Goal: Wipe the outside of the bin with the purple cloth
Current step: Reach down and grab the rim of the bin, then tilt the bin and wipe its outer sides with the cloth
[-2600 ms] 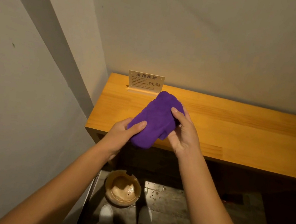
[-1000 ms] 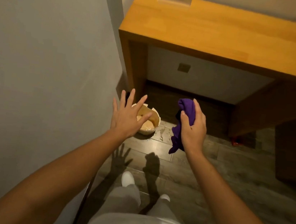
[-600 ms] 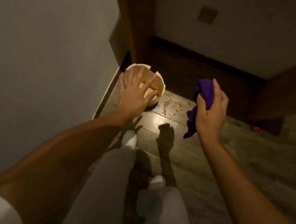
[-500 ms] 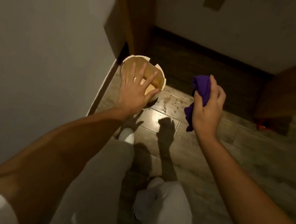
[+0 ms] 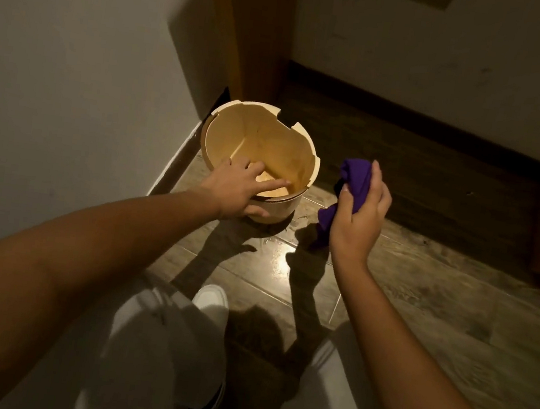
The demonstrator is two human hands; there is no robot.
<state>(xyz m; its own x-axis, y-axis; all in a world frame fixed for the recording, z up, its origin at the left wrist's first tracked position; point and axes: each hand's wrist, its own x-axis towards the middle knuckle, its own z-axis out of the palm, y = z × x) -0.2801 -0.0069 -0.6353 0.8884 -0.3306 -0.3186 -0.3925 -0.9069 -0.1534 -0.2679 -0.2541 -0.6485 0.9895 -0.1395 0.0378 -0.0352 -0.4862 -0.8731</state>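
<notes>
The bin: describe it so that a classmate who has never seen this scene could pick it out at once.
Find the corner where the pale wall meets the wooden table leg. On the floor there stands the bin, a small round cream tub. Notches in its rim and the left hand gripping its near edge mark it out.

Single head view, looking steeply down, close over floor [image 5: 417,326] corner.

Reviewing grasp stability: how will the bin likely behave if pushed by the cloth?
The bin looks empty and thin-walled, so probably light and apt to slide on the glossy floor. The left hand gripping its near rim likely steadies it. It seems rigid, unlike the floppy purple cloth.
</notes>
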